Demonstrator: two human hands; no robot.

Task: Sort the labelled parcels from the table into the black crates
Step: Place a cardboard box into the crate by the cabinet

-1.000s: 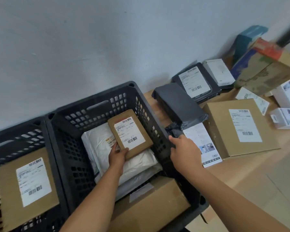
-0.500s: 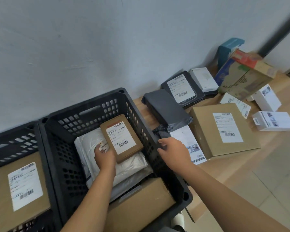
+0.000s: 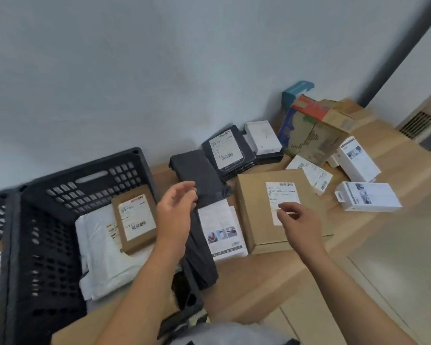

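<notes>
Left hand withdrawn from the small labelled box left in the black crate; right hand shifted over the large cardboard parcel; fingers of both loosely spread, empty; one-handed lifting risks a slip off the tabletop.

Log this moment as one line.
left hand: open, above crate edge | right hand: open, over big brown box | small brown parcel: in crate

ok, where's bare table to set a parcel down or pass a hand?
Free: the table's near edge strip, in front of the large brown box and white leaflet. Also the far right corner beyond the printed carton. Crowded: along the wall, and around the white boxes.
</notes>
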